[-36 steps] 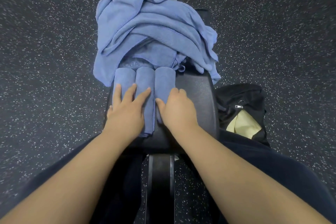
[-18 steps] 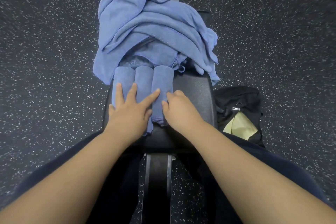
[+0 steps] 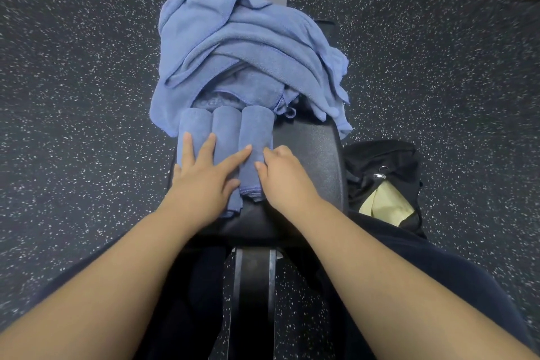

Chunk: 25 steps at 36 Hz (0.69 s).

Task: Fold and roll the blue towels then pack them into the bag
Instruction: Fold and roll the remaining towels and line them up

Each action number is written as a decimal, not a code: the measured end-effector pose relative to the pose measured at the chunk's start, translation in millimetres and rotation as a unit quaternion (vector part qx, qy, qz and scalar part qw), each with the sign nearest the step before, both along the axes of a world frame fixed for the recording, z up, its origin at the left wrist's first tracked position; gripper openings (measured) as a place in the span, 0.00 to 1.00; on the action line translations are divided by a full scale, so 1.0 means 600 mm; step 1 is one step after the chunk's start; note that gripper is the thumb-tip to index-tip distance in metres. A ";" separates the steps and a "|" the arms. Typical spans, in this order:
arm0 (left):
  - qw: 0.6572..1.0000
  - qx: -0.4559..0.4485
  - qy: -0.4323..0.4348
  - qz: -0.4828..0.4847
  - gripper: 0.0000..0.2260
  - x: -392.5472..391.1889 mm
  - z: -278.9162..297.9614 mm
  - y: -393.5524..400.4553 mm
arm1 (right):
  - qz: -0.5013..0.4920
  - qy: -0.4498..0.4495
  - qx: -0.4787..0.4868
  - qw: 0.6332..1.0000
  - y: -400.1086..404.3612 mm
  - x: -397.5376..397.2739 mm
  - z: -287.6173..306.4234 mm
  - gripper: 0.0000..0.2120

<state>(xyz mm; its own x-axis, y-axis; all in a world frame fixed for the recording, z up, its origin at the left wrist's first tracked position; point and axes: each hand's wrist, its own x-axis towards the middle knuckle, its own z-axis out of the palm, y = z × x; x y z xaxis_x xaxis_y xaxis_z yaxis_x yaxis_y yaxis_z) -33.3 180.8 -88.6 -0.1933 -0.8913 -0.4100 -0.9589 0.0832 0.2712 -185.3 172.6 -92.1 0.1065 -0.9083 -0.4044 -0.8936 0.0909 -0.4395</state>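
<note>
- My left hand (image 3: 204,172) lies palm down with the fingers straight and fanned — the index finger angles off to the right, the others point ahead.
- My right hand (image 3: 285,174) sits just beside it, knuckles up, its fingers curled under; I cannot tell how far they close.
- Both my forearms are bare and reach forward from the lower corners, drawing together toward the hands.

The right hand (image 3: 285,177) has slid the rightmost rolled towel (image 3: 255,149) further from the bench's near edge, snug against the middle roll, while the left hand's index finger (image 3: 233,156) now reaches onto it.
</note>
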 end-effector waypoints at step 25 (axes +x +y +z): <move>0.999 0.025 -0.012 -0.026 0.22 -0.020 0.017 -0.006 | -0.091 -0.110 -0.227 0.963 -0.072 -0.024 0.012 0.17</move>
